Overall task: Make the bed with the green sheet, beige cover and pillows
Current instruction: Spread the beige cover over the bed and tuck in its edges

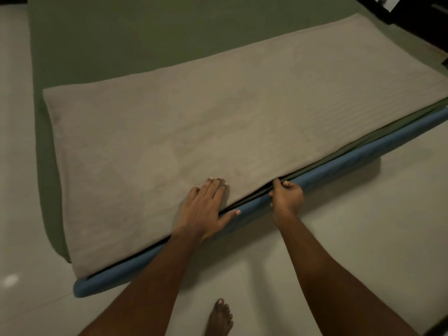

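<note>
Beige ribbed cover (218, 117); green sheet (97, 40); blue mattress (339, 166).

There is one beige cover (194, 122). There is one green sheet (109, 40). There is one blue mattress (339, 163). I can see two hands: one left hand (206, 209) and one right hand (287, 196). There are two arms (150, 275) too. One bare foot (219, 316) shows at the bottom.

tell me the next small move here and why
Probably tug the pinched edge outward so it sits flush along the blue mattress edge. The right hand pinches the beige cover at its edge, where the layers gape, while the left hand presses flat on the cover beside it, steadying it.
</note>
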